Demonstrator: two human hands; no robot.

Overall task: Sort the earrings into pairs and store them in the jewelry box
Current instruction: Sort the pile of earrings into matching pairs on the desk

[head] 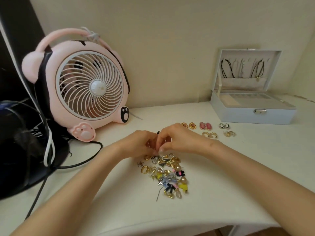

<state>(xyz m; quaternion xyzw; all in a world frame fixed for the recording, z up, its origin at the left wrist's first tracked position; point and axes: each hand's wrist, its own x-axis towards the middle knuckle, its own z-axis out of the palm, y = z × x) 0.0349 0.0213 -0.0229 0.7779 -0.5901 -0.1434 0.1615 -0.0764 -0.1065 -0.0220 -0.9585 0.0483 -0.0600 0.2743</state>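
Left hand (pixel 141 143) meets right hand (pixel 175 138) at earring pile (pixel 166 174); anything pinched unclear.

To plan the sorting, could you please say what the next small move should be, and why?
Probably lift the small piece that left hand and right hand pinch clear of the pile and seek its match; sorted pairs lie near the jewelry box.

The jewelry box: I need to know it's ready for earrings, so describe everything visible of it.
The jewelry box is a pale grey-white rectangular case standing at the far right of the white table, near the wall. Its lid is raised, tethered by a ribbon. Dark cord necklaces hang inside it above a fabric pocket. The beige-lined tray shows compartments that look empty. A silver clasp sits on the front.
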